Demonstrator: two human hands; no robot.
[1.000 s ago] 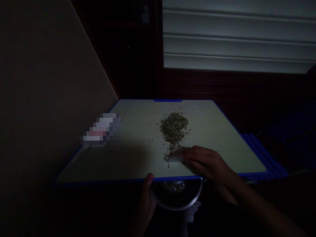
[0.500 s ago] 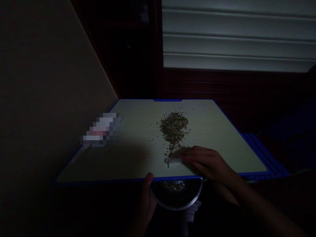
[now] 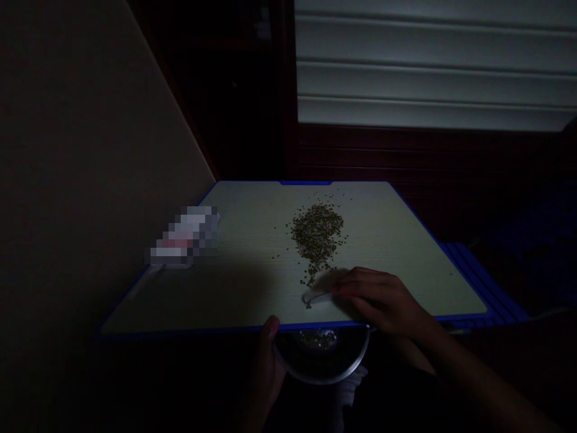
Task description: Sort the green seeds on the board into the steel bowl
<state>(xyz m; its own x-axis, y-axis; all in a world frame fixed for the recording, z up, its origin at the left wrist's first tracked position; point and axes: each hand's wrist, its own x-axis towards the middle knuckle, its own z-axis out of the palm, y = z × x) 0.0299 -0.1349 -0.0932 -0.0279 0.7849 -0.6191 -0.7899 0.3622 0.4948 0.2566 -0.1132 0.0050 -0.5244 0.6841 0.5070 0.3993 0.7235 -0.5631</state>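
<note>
A patch of small, dark greenish-brown grains or beans [image 3: 317, 231] lies spread on the pale tabletop [image 3: 243, 222], with a thin tail running toward me. My right hand [image 3: 378, 297] rests low over the near part of the table. Its fingers pinch a thin, pale tool with a rounded tip [image 3: 318, 297]; its kind is too dim to make out. A few grains sit at that tip. Below the near edge, a round metal bowl [image 3: 322, 376] has some grains in it. My left hand [image 3: 271, 361] grips the bowl's left side, thumb up against the table edge; its other fingers are mostly hidden.
A blurred white and pink object [image 3: 183, 237] lies at the table's left edge. Along that side stands a plain wall or panel [image 3: 90, 150]. Blue striped fabric [image 3: 478, 282] shows beyond the right edge. A white slatted panel [image 3: 428, 66] is behind.
My right hand's tool has shifted slightly toward the near edge, bringing a few grains with it and leaving a small gap behind. My left hand and the bowl have stayed put.
</note>
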